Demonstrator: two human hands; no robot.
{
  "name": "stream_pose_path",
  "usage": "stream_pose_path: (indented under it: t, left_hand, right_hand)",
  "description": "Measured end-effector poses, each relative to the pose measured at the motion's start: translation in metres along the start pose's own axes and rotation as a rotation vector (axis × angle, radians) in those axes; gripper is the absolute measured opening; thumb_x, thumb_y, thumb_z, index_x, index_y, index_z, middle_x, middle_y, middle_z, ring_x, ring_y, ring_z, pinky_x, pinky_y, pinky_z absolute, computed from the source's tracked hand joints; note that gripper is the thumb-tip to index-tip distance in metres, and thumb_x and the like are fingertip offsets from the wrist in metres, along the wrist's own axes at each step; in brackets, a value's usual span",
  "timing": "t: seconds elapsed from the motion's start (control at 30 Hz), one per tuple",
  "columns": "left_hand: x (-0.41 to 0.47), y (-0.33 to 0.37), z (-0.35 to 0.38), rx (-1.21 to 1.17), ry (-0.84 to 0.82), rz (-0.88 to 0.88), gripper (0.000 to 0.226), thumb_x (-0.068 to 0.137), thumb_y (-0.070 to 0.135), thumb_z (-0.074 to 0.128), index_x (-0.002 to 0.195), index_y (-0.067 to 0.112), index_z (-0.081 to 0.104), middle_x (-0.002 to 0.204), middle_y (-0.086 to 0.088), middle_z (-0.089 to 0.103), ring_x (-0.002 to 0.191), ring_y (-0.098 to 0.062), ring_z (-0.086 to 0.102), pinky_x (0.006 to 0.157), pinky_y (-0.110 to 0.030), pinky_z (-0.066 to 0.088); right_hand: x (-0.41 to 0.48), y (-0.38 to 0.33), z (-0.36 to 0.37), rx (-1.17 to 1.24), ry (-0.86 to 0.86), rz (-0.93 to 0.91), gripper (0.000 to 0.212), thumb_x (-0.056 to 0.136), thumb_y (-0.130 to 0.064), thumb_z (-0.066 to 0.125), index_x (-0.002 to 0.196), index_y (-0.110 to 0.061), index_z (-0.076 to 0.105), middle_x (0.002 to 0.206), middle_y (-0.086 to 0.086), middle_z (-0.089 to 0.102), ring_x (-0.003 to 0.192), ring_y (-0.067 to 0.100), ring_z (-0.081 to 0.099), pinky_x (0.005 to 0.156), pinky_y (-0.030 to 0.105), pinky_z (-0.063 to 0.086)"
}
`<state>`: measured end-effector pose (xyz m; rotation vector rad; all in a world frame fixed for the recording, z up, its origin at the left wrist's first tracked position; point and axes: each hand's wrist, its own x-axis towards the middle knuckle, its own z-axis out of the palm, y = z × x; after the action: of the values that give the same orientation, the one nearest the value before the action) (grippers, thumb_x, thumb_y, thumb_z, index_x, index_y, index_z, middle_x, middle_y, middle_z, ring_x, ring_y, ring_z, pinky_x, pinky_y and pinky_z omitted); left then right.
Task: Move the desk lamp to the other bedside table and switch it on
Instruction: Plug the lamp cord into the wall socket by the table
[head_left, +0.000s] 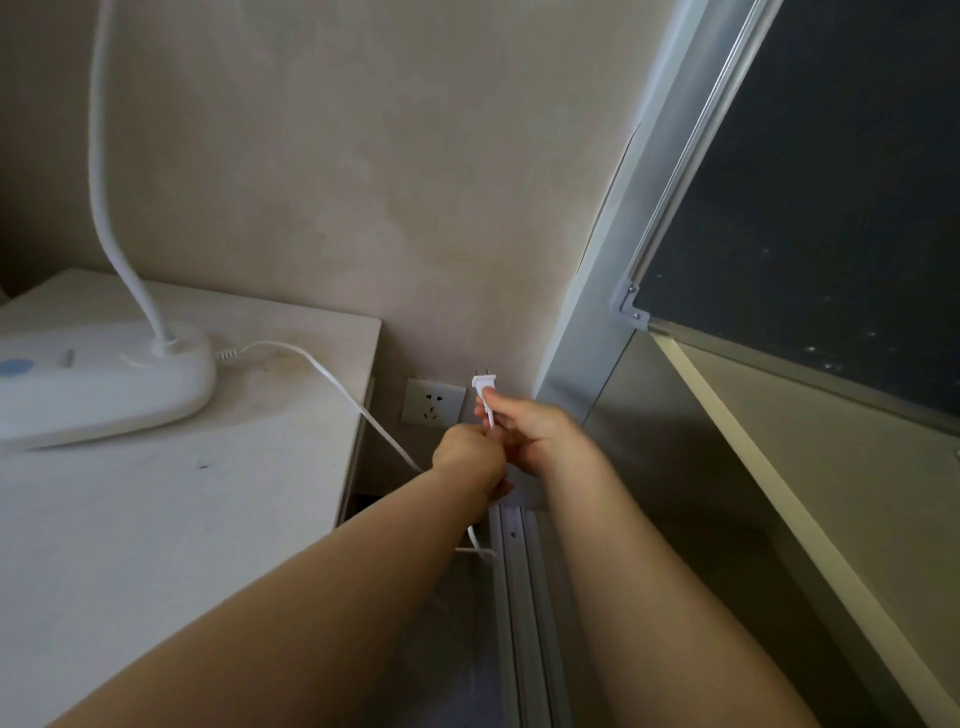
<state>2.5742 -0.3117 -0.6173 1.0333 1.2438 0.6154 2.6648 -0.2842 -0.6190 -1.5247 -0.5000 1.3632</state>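
Just right of the wall socket (432, 409), I see my right hand (535, 434) pinching the white plug (485, 387), prongs pointing up and clear of the socket. My left hand (470, 457) is closed around the cord (332, 379) just below the plug (fingers touching the right hand). Left of the socket, the lamp (98, 384) stands on the worktop (171, 519), its white base flat and its thin neck curving up out of view. The cord runs from the base over the worktop's edge, next to the socket, to my hands. Right of the socket is a dark window (831, 182).
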Motion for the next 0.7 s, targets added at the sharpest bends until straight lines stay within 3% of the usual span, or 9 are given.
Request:
stream_pose_path:
  t: [0.07, 0.13, 0.23, 0.43, 0.6, 0.7]
  left_hand:
    - [0.014, -0.001, -0.003, 0.162, 0.049, 0.050, 0.031, 0.100, 0.013, 0.047, 0.119, -0.004, 0.063, 0.101, -0.021, 0.067, 0.090, -0.034, 0.067, 0.078, -0.043, 0.058]
    - [0.022, -0.004, -0.008, 0.316, 0.112, 0.031, 0.027, 0.099, 0.011, 0.047, 0.117, 0.000, 0.065, 0.116, -0.021, 0.067, 0.110, -0.036, 0.063, 0.097, -0.045, 0.052]
    - [0.040, -0.008, -0.010, 0.354, 0.152, 0.042, 0.028, 0.099, 0.011, 0.047, 0.117, 0.001, 0.066, 0.120, -0.021, 0.066, 0.114, -0.037, 0.062, 0.099, -0.044, 0.051]
    - [0.065, -0.019, -0.003, 0.337, 0.157, -0.014, 0.026, 0.098, 0.014, 0.048, 0.112, 0.005, 0.068, 0.115, -0.019, 0.068, 0.111, -0.035, 0.062, 0.097, -0.046, 0.052]
    - [0.087, -0.026, -0.007, 0.331, 0.199, -0.111, 0.024, 0.097, 0.014, 0.047, 0.107, 0.011, 0.069, 0.102, -0.011, 0.067, 0.081, -0.022, 0.060, 0.084, -0.036, 0.052]
    - [0.096, -0.032, -0.009, 0.353, 0.228, -0.179, 0.024, 0.098, 0.013, 0.048, 0.110, 0.008, 0.068, 0.110, -0.014, 0.067, 0.099, -0.028, 0.064, 0.094, -0.038, 0.053]
  right_hand:
    - [0.010, 0.005, -0.001, 0.031, 0.001, 0.011, 0.022, 0.092, -0.021, 0.062, 0.073, -0.010, 0.061, 0.064, -0.002, 0.063, 0.031, 0.001, 0.053, 0.040, 0.014, 0.043]
    - [0.017, 0.010, -0.003, 0.069, 0.001, 0.000, 0.022, 0.091, -0.018, 0.064, 0.071, -0.007, 0.062, 0.052, -0.002, 0.063, 0.030, 0.002, 0.050, 0.036, 0.012, 0.043]
    - [0.032, 0.017, -0.005, 0.097, 0.015, -0.009, 0.022, 0.089, -0.015, 0.066, 0.070, -0.006, 0.062, 0.039, -0.003, 0.059, 0.031, 0.004, 0.050, 0.040, 0.015, 0.047]
    - [0.062, 0.027, -0.006, 0.010, 0.030, 0.029, 0.018, 0.088, -0.019, 0.067, 0.072, -0.010, 0.066, 0.070, 0.004, 0.064, 0.057, 0.013, 0.055, 0.045, 0.022, 0.049]
    - [0.083, 0.035, 0.001, 0.038, 0.027, 0.038, 0.018, 0.090, -0.026, 0.065, 0.087, -0.008, 0.069, 0.079, 0.004, 0.069, 0.063, 0.015, 0.061, 0.050, 0.025, 0.051]
    - [0.096, 0.041, 0.010, -0.012, 0.007, 0.055, 0.021, 0.092, -0.024, 0.061, 0.097, -0.004, 0.067, 0.080, 0.005, 0.067, 0.066, 0.016, 0.061, 0.053, 0.027, 0.050]
